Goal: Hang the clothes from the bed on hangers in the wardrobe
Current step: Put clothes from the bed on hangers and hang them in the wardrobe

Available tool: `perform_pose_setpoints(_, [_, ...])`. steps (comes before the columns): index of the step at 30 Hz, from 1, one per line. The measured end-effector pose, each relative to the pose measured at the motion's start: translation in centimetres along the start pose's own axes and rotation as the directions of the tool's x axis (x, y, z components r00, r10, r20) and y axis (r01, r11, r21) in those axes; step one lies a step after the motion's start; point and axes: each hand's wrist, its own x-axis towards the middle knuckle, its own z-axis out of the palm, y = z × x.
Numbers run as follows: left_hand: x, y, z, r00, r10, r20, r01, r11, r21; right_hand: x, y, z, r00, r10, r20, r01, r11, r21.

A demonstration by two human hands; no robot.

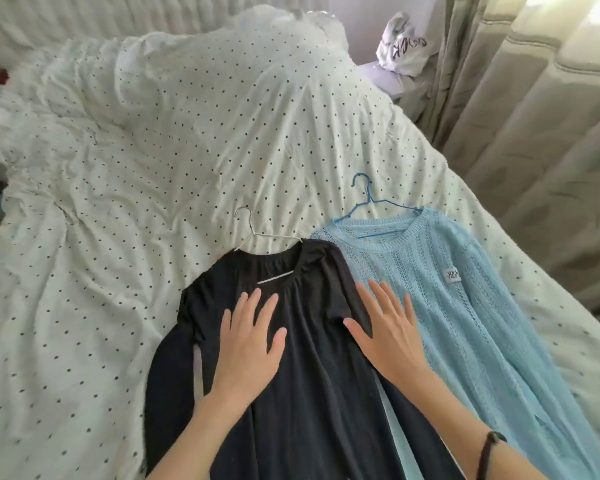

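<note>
Bed (153, 168) with dotted white cover; pale curtains (534, 133) at right, daylit; white bag (404, 46) beyond.

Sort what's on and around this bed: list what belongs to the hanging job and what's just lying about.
Belongs to the job:
black top, with both hands flat on it: left hand, right hand
white hanger in its neck
blue sweater
blue hanger in its neck

Just lying about:
dotted bedspread
white bag beyond the bed
curtains
</note>
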Motion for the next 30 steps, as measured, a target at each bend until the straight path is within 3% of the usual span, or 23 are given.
perform_pose_setpoints(5, [-5.3,3.9,-1.6,0.959,0.261,0.114,-0.274,0.953,0.126,-12.3,1.8,-3.0,0.978,0.205,0.05,-0.201,0.977,-0.065])
perform_pose_setpoints(9, [-7.1,9.3,-2.7,0.923,0.368,0.114,-0.38,0.919,0.108,-19.4,3.9,-6.7,0.939,0.343,-0.023,-0.344,0.936,-0.07])
perform_pose_setpoints(14, [-9.5,20.1,-2.5,0.753,0.646,0.129,-0.657,0.75,0.08,-27.8,8.3,-12.6,0.853,0.494,-0.17,-0.509,0.859,-0.059])
perform_pose_setpoints(18, [-13.7,29.9,-1.8,0.596,0.793,0.123,-0.8,0.599,0.014,-36.0,11.8,-17.4,0.725,0.606,-0.326,-0.639,0.769,0.009])
perform_pose_setpoints(21, [-19.3,37.0,-0.4,0.494,0.861,0.116,-0.858,0.505,-0.093,-43.6,14.4,-20.3,0.625,0.689,-0.368,-0.731,0.681,0.035])
perform_pose_setpoints(26, [-30.1,47.8,2.3,0.293,0.951,0.101,-0.922,0.308,-0.233,-57.3,17.4,-24.4,0.385,0.786,-0.483,-0.838,0.518,0.175])
perform_pose_setpoints(30, [-38.3,55.9,4.2,0.093,0.991,0.094,-0.956,0.116,-0.27,-67.7,19.3,-28.0,0.199,0.835,-0.513,-0.916,0.345,0.206])
